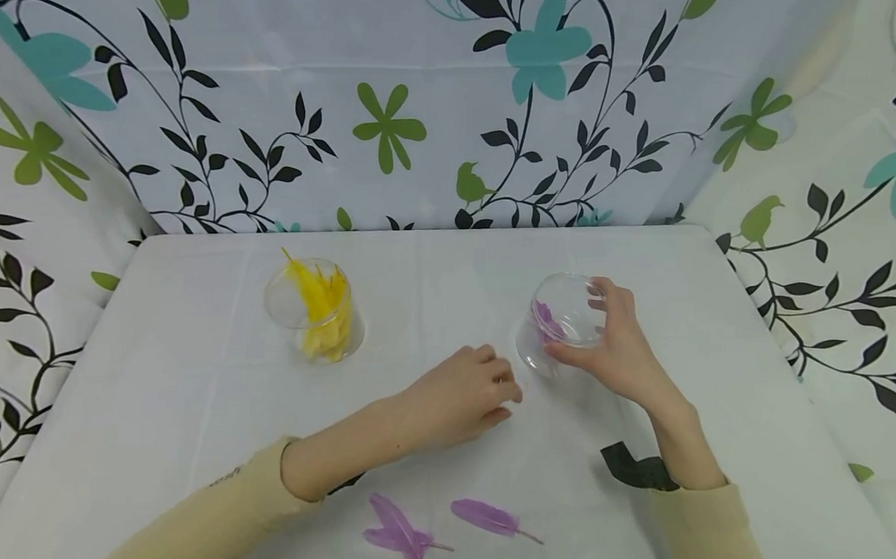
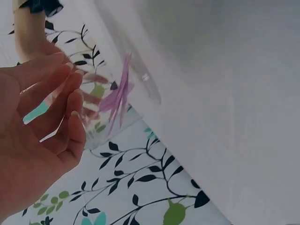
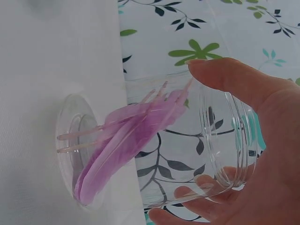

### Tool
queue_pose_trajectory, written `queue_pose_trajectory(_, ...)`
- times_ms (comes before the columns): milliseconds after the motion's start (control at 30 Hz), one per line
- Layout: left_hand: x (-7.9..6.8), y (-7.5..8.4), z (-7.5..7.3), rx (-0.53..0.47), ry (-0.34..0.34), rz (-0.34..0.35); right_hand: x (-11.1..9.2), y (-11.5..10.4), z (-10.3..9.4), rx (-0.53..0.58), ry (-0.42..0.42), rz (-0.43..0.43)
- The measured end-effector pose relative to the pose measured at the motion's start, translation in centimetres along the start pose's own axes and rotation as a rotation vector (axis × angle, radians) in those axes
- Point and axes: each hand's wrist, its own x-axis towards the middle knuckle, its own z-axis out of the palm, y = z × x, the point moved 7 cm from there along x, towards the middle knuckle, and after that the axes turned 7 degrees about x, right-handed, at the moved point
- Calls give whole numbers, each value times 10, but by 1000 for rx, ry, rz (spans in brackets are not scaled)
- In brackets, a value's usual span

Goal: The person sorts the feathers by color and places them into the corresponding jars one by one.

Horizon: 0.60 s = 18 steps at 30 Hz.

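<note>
My right hand (image 1: 628,354) grips a clear jar (image 3: 206,126) near its mouth, thumb on one side and fingers around the other. Several purple feathers (image 3: 129,129) lie in this jar, toward its base. Close beside it in the head view is my left hand (image 1: 461,397), with loosely bent fingers and no object visible in it. The left wrist view shows the thumb and fingertips (image 2: 70,70) drawn near one another. Nearer the body, a single purple feather (image 1: 486,516) lies on the table beside some crossed purple feathers (image 1: 395,527).
A second clear jar (image 1: 356,330) holding yellow feathers (image 1: 327,307) stands toward the back left of the white table (image 1: 186,435). A patterned curtain (image 1: 443,54) hangs behind the table. Dark straps (image 1: 635,471) show at the wrists.
</note>
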Motion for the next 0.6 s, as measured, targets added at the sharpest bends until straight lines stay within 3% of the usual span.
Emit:
queue_pose_trajectory(100, -22, 15, 25, -24, -102, 35, 0, 1, -1, 1, 1, 4)
queue_pose_trajectory(200, -41, 27, 42, -42, -163, 57, 0, 0, 0, 8, -2, 5)
queue_pose_trajectory(400, -63, 39, 55, -55, -133, 63, -1, -1, 0, 7, -1, 5)
queue_pose_trajectory(600, -69, 45, 62, -86, -116, 15, -1, -1, 0, 6, 2, -4)
